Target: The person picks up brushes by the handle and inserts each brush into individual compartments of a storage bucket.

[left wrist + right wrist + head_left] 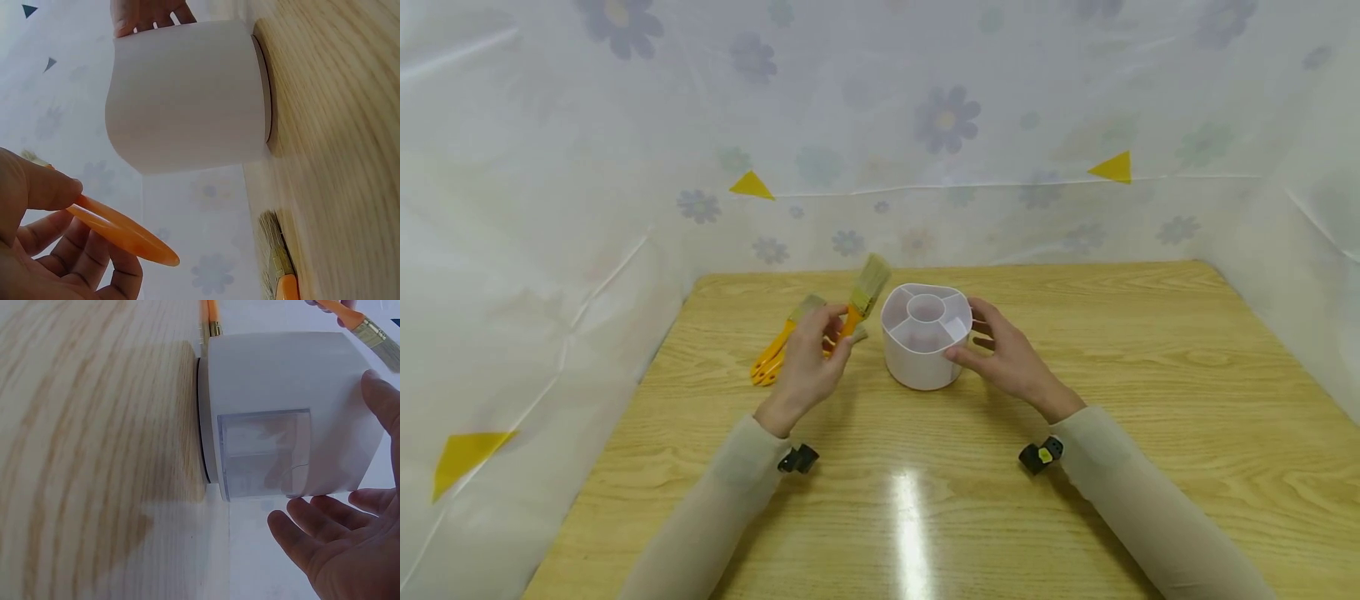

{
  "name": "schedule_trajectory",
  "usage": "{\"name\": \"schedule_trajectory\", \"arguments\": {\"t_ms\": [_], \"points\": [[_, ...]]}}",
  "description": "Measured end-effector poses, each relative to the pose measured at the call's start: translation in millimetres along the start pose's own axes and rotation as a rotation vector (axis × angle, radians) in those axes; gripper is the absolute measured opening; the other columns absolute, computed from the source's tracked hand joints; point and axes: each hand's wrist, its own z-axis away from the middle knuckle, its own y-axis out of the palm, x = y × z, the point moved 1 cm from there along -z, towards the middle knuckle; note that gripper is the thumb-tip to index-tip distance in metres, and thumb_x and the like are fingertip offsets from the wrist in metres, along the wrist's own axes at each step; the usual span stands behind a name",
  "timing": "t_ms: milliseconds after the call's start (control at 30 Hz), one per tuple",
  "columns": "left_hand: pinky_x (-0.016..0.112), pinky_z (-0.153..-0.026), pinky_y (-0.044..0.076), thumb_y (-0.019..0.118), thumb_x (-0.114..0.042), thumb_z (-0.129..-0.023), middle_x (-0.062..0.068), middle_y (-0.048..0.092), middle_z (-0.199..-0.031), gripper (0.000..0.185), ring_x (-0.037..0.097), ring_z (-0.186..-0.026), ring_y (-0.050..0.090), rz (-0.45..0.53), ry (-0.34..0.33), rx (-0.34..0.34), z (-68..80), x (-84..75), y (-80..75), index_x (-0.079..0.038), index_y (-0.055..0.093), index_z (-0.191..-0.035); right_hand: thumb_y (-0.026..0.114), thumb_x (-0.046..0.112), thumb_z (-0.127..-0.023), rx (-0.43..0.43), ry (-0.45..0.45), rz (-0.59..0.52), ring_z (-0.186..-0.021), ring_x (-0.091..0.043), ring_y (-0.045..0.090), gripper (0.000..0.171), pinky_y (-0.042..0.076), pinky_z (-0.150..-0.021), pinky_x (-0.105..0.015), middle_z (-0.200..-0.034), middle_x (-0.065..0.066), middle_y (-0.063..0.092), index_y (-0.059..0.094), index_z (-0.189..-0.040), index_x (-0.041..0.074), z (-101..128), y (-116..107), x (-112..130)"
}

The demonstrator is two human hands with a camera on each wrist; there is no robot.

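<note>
One brush (863, 297) raised, one white holder (923, 337), more brushes (775, 354) lying.

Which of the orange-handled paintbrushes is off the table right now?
The orange-handled paintbrush pinched in the left hand, bristles up beside the white divided plastic holder. The other orange-handled brushes lie flat on the wooden table behind that hand.

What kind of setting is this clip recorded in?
Likely a staged recording booth, not a home or workshop. A wooden table is walled on three sides by translucent flower-print sheeting marked with yellow triangles. On it are only a white divided holder and orange-handled paintbrushes.
</note>
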Motion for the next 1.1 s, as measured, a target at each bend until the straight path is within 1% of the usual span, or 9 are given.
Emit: {"name": "schedule_trajectory", "arguments": {"t_ms": [133,267,467,567,633,733,833,933,1100], "points": [[0.04,-0.064,0.052,0.063,0.005,-0.087,0.012,0.055,-0.092,0.035,0.024,-0.079,0.054,0.04,-0.003,-0.001,-4.1,-5.1,2.9,0.003,0.057,-0.121,0.071,0.021,-0.087,-0.001,0.003,0.003,-0.129,-0.041,0.04,0.077,0.036,-0.101,-0.057,-0.144,-0.02,0.038,0.028,-0.148,0.006,-1,0,0],[0.039,-0.064,0.051,0.062,0.004,-0.087,0.012,0.054,-0.092,0.034,0.022,-0.08,0.054,0.063,0.012,-0.003,-7.5,-9.5,6.7,0.003,0.056,-0.121,0.071,0.021,-0.087,-0.006,0.004,0.007,-0.129,-0.04,0.04,0.076,0.035,-0.102,-0.056,-0.143,-0.02,0.039,0.028,-0.148,0.007,-1,1,0],[0.035,-0.064,0.05,0.063,0.004,-0.087,0.012,0.054,-0.094,0.035,0.023,-0.079,0.054,0.083,0.029,-0.01,-10.1,-13.3,10.8,0.003,0.055,-0.121,0.071,0.021,-0.087,-0.002,0.013,0.012,-0.129,-0.041,0.04,0.076,0.036,-0.101,-0.057,-0.144,-0.019,0.038,0.027,-0.148,0.008,-1,1,-2],[0.034,-0.063,0.051,0.063,0.004,-0.087,0.013,0.055,-0.093,0.035,0.023,-0.079,0.055,0.092,0.032,-0.016,-11.7,-14.4,12.5,0.004,0.056,-0.121,0.071,0.023,-0.087,-0.005,0.008,0.003,-0.129,-0.04,0.04,0.077,0.035,-0.102,-0.057,-0.144,-0.018,0.038,0.027,-0.149,0.01,-4,1,-9],[0.034,-0.063,0.051,0.063,0.004,-0.087,0.013,0.055,-0.093,0.034,0.023,-0.078,0.055,0.098,0.034,-0.018,-12.9,-15.4,13.8,0.004,0.056,-0.12,0.071,0.027,-0.087,-0.008,0.005,0.004,-0.13,-0.038,0.039,0.077,0.034,-0.103,-0.057,-0.145,-0.015,0.038,0.028,-0.149,0.013,-5,2,-17],[0.035,-0.062,0.052,0.062,0.003,-0.088,0.013,0.055,-0.093,0.033,0.023,-0.078,0.055,0.105,0.035,-0.019,-14.2,-16.4,15.3,0.004,0.056,-0.12,0.072,0.033,-0.086,-0.013,0.017,0.013,-0.13,-0.036,0.041,0.079,0.036,-0.102,-0.055,-0.145,-0.01,0.039,0.028,-0.149,0.019,-8,2,-30],[0.038,-0.062,0.052,0.062,0.001,-0.088,0.014,0.055,-0.093,0.031,0.024,-0.078,0.055,0.111,0.039,-0.02,-15.4,-17.6,16.5,0.005,0.056,-0.119,0.072,0.039,-0.084,-0.02,0.024,0.022,-0.129,-0.033,0.042,0.08,0.039,-0.1,-0.054,-0.145,-0.006,0.039,0.028,-0.149,0.024,-9,2,-36],[0.041,-0.062,0.053,0.062,0.001,-0.089,0.014,0.054,-0.092,0.031,0.024,-0.078,0.054,0.115,0.04,-0.023,-16.5,-19.1,17.8,0.005,0.056,-0.119,0.072,0.042,-0.083,-0.027,0.018,0.021,-0.128,-0.032,0.043,0.081,0.04,-0.1,-0.053,-0.145,-0.005,0.04,0.028,-0.148,0.025,-9,2,-38],[0.039,-0.063,0.052,0.062,0.002,-0.088,0.013,0.054,-0.092,0.031,0.024,-0.078,0.054,0.132,0.018,-0.019,-17.3,-21.1,20.8,0.004,0.056,-0.118,0.073,0.041,-0.083,-0.03,0.01,0.024,-0.128,-0.032,0.043,0.081,0.039,-0.1,-0.052,-0.144,-0.004,0.04,0.029,-0.149,0.024,-9,2,-38]]}}
